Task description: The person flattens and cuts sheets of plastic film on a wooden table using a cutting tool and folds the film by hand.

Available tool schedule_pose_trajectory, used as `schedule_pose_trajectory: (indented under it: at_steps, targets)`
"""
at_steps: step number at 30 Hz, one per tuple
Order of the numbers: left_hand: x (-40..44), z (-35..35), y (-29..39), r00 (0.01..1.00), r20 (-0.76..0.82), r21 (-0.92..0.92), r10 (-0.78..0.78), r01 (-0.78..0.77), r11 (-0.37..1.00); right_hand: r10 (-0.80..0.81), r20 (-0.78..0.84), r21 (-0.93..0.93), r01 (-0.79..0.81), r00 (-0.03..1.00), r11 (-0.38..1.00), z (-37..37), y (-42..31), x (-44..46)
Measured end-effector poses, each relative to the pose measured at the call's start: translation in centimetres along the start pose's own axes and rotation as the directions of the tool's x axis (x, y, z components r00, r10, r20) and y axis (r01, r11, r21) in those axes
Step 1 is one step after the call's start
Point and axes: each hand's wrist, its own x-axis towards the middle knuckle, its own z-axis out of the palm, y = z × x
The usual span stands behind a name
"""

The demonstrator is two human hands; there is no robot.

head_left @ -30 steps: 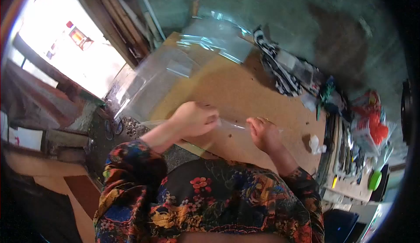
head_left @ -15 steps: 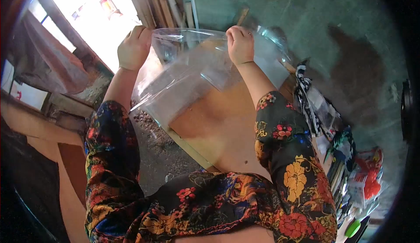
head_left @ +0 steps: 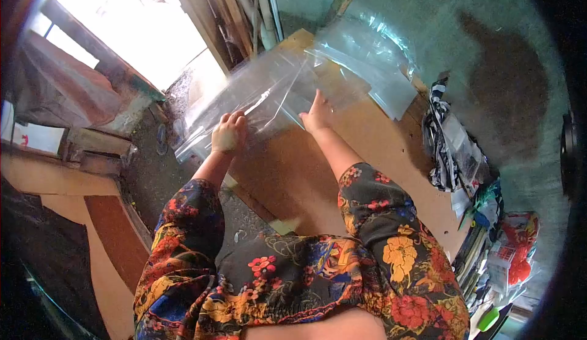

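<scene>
A clear plastic sheet [head_left: 263,92] lies crumpled across the far left part of a brown wooden board table [head_left: 293,169], its folds catching the light. My left hand [head_left: 229,133] has its fingers curled over the near edge of this plastic, gripping it. To the right, my right hand [head_left: 318,115] rests at the sheet's near edge, thumb and fingers apart. Some fingers of that hand are hidden from view. Beyond it, a stack of clear plastic pieces [head_left: 391,92] lies at the table's far right corner.
Wooden poles and boards [head_left: 235,10] lean by the bright doorway [head_left: 153,40]. Along the right wall hang a black-and-white plastic bag [head_left: 452,144] and a red-and-white bag [head_left: 516,254]. A green object [head_left: 488,320] is at lower right. A draped cloth [head_left: 73,83] hangs at left.
Both hands have come down and toward me from a raised position, lowering the plastic sheet onto the table. The right hand's fingers have spread from their pinch; the left still grips.
</scene>
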Motion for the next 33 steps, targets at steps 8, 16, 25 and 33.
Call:
schedule_pose_trajectory:
  at_steps: [8,16,25,33]
  targets:
    - [-1.3,0.6,0.8,0.999,-0.037,-0.033,0.007,-0.009,0.999,-0.104,0.192,-0.062,0.118,0.976,0.991,-1.3,2.0,-0.6]
    - [-1.3,-1.1,3.8,0.996,-0.066,0.055,0.058,-0.055,0.997,0.247,0.164,0.705,-0.288,0.955,0.648,-11.2,3.8,-8.9]
    - [-4.4,-7.2,21.6,0.901,0.204,-0.972,0.383,0.234,-0.032,-0.052,0.006,0.831,0.024,0.999,0.556,-17.7,2.9,-19.8]
    - [-4.1,-8.3,22.9,0.723,0.402,-0.851,0.562,0.522,-0.062,-0.009,0.041,0.738,-0.024,0.999,0.674,-21.7,5.5,-24.0]
